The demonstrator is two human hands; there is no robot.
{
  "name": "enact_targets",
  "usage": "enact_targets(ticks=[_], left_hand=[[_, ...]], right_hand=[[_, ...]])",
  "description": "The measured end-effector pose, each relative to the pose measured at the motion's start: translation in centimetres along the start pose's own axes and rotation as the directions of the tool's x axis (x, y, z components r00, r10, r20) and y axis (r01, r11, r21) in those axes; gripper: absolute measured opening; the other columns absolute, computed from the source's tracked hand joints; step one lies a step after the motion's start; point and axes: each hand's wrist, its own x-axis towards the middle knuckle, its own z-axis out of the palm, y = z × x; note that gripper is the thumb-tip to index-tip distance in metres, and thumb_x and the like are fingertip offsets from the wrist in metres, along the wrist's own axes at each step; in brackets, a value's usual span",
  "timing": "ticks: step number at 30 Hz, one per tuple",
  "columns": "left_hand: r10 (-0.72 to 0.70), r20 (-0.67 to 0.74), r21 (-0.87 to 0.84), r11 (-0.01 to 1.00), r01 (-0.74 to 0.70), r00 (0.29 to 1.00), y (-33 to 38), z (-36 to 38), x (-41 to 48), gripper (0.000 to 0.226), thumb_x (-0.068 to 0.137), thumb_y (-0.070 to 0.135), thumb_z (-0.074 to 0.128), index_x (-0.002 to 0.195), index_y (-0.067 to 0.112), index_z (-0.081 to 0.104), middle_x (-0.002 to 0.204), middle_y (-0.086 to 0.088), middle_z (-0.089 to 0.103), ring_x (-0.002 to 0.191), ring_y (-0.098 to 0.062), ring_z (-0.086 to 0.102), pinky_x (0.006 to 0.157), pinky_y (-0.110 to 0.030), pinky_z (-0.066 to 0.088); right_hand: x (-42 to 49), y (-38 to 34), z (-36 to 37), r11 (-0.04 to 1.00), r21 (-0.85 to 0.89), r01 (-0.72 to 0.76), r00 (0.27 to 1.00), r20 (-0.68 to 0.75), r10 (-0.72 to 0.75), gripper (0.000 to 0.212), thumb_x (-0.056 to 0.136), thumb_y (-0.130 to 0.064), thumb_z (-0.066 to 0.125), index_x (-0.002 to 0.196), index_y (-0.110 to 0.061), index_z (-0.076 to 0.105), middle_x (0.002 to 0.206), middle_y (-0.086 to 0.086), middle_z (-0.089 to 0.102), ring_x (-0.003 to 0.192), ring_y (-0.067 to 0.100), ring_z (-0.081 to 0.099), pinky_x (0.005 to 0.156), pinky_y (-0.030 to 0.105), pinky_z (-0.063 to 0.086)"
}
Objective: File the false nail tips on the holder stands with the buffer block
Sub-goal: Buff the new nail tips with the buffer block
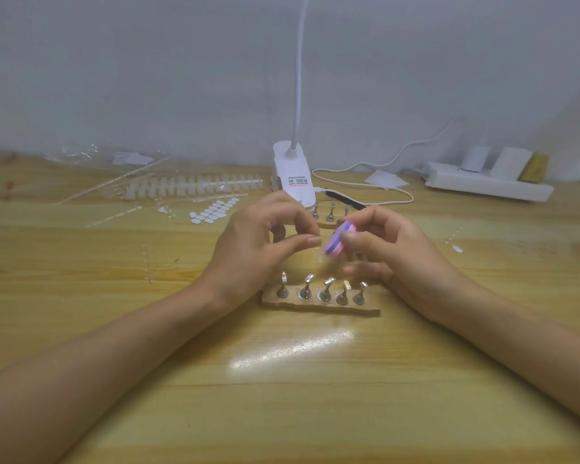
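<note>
My forearms lie low over the worktop (282,413), and just beyond them sits the near holder (318,304) with five stands (325,289) upright in a row. What each one carries on top is too small to read, so I can't say which are filed.

Above that row, my right hand (392,249) grips the buffer (339,239) between thumb and curled fingers, tilted toward my left hand (255,242). My left thumb and forefinger pinch a small pale blur just beside the buffer, which I take for a tip (322,262).

I judge I'm mid-filing on one tip, with the job far from done. A second holder (329,224) stands behind my hands, half hidden, and a long strip of spare tips (195,185) lies well apart at the back left.
</note>
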Motion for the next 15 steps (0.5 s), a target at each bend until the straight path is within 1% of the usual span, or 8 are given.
enact_targets(ticks=[2, 4, 6, 9, 10, 12, 13, 15], left_hand=[[-0.006, -0.002, 0.006, 1.000, 0.006, 1.000, 0.05, -0.02, 0.03, 0.009, 0.083, 0.020, 0.077, 0.076, 0.020, 0.071, 0.088, 0.011, 0.064, 0.073, -0.017, 0.055, 0.072, -0.035, 0.048], [-0.009, 0.017, 0.007, 1.000, 0.009, 1.000, 0.16, 0.00, 0.01, 0.009, 0.083, 0.019, 0.077, 0.076, 0.018, 0.071, 0.088, 0.011, 0.064, 0.071, -0.015, 0.055, 0.072, -0.034, 0.048], [-0.005, 0.013, 0.000, 1.000, 0.005, 1.000, 0.26, -0.02, 0.01, 0.010, 0.082, 0.016, 0.077, 0.075, 0.019, 0.071, 0.088, 0.010, 0.065, 0.070, -0.009, 0.053, 0.069, -0.026, 0.046], [0.000, -0.018, 0.007, 1.000, 0.000, 1.000, 0.38, -0.10, 0.08, 0.011, 0.082, 0.015, 0.077, 0.075, 0.020, 0.070, 0.087, 0.005, 0.066, 0.070, -0.006, 0.051, 0.065, -0.013, 0.040], [-0.004, -0.014, 0.007, 1.000, 0.004, 1.000, 0.38, -0.07, 0.12, 0.010, 0.082, 0.015, 0.077, 0.075, 0.019, 0.070, 0.088, 0.005, 0.066, 0.070, -0.008, 0.052, 0.065, -0.013, 0.040], [-0.016, -0.009, 0.002, 1.000, 0.016, 1.000, 0.32, -0.04, 0.13, 0.010, 0.082, 0.016, 0.077, 0.075, 0.019, 0.071, 0.088, 0.007, 0.066, 0.070, -0.012, 0.052, 0.065, -0.012, 0.039], [-0.022, -0.015, 0.000, 1.000, 0.022, 1.000, 0.29, -0.04, 0.09, 0.010, 0.081, 0.016, 0.077, 0.075, 0.020, 0.071, 0.088, 0.008, 0.066, 0.069, -0.011, 0.051, 0.065, -0.011, 0.038], [-0.027, -0.020, -0.006, 1.000, 0.027, 0.999, 0.29, -0.08, 0.02, 0.012, 0.081, 0.016, 0.078, 0.074, 0.022, 0.070, 0.087, 0.009, 0.065, 0.067, -0.006, 0.049, 0.064, -0.010, 0.038]], right_hand=[[-0.14, 0.14, 0.15, 0.993, -0.120, 0.013, 0.997, 0.080, -0.003, 0.022, 0.083, -0.015, 0.073, 0.100, -0.006, 0.061, 0.106, 0.014, 0.070, 0.085, 0.027, 0.075, 0.067, 0.031, 0.060], [0.01, 0.26, 0.16, 0.998, -0.056, 0.023, 1.000, 0.016, -0.023, 0.017, 0.088, -0.012, 0.069, 0.101, -0.005, 0.061, 0.114, 0.021, 0.066, 0.087, 0.027, 0.074, 0.066, 0.030, 0.059], [0.11, 0.25, -0.14, 0.999, 0.031, 0.023, 0.999, -0.024, -0.023, 0.020, 0.087, -0.012, 0.069, 0.102, -0.003, 0.060, 0.113, 0.022, 0.065, 0.085, 0.024, 0.073, 0.064, 0.027, 0.058], [-0.08, 0.16, 0.04, 0.994, -0.109, 0.005, 0.991, 0.131, 0.009, 0.028, 0.081, -0.019, 0.073, 0.101, -0.006, 0.059, 0.103, 0.007, 0.074, 0.087, 0.026, 0.075, 0.070, 0.033, 0.061], [-0.12, 0.25, 0.05, 0.995, -0.096, 0.012, 0.992, 0.124, 0.000, 0.028, 0.080, -0.019, 0.073, 0.101, -0.006, 0.059, 0.104, 0.006, 0.073, 0.086, 0.026, 0.075, 0.070, 0.034, 0.061], [0.05, 0.25, -0.05, 0.999, 0.026, 0.018, 0.999, 0.027, -0.018, 0.027, 0.079, -0.016, 0.072, 0.101, -0.006, 0.061, 0.107, 0.009, 0.068, 0.082, 0.020, 0.074, 0.065, 0.028, 0.060], [0.16, 0.23, -0.17, 0.998, 0.064, 0.013, 1.000, -0.003, -0.013, 0.026, 0.079, -0.015, 0.071, 0.102, -0.005, 0.062, 0.108, 0.011, 0.066, 0.081, 0.017, 0.072, 0.064, 0.025, 0.059], [0.34, 0.04, -0.33, 0.996, 0.083, -0.022, 1.000, 0.013, 0.021, 0.028, 0.079, -0.014, 0.070, 0.104, -0.004, 0.061, 0.103, 0.012, 0.068, 0.080, 0.015, 0.071, 0.064, 0.023, 0.058]])
